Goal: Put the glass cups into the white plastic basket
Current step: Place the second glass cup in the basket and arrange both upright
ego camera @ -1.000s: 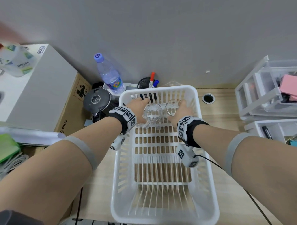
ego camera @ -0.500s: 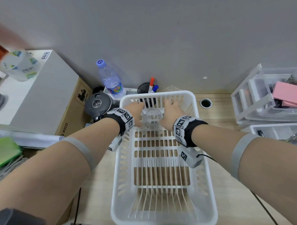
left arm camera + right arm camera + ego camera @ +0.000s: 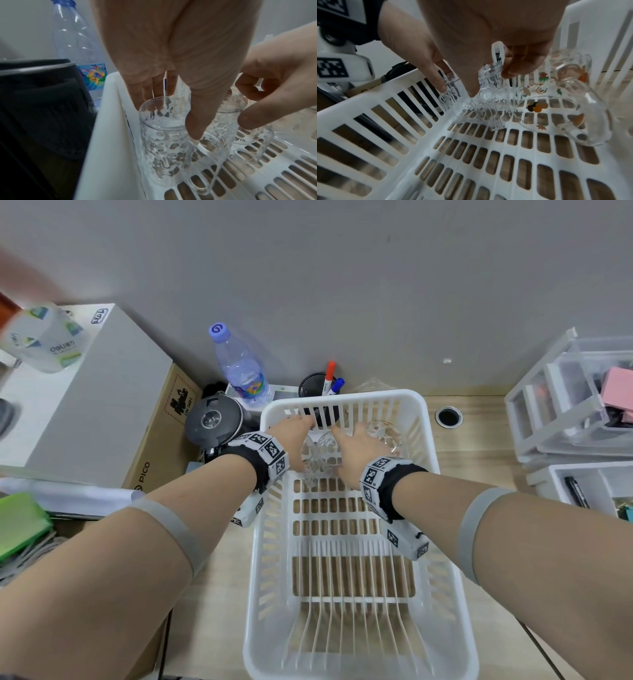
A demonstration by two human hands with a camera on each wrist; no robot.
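Note:
The white slotted basket (image 3: 359, 397) lies lengthwise in front of me, and both hands are at its far end. My left hand (image 3: 294, 433) grips the rim of a textured glass cup (image 3: 163, 146) with a handle, thumb in front and fingers behind. That cup stands on the basket floor against the left wall (image 3: 109, 135). My right hand (image 3: 491, 83) pinches the rim of a second textured glass cup (image 3: 488, 108) just to its right. A printed glass cup (image 3: 565, 108) with leaf and orange motifs sits free by the far right corner (image 3: 385, 433).
Left of the basket are a black kettle (image 3: 214, 422), a water bottle (image 3: 239, 368) and a cardboard box (image 3: 161, 426). A mesh pen cup (image 3: 315, 386) stands behind the far wall. White drawer units (image 3: 565, 412) are at the right, and a desk cable hole (image 3: 448, 416) lies between.
My right hand has let go of the printed cup at the right and moved left onto the middle cup. My left hand has stayed at the basket's far left.

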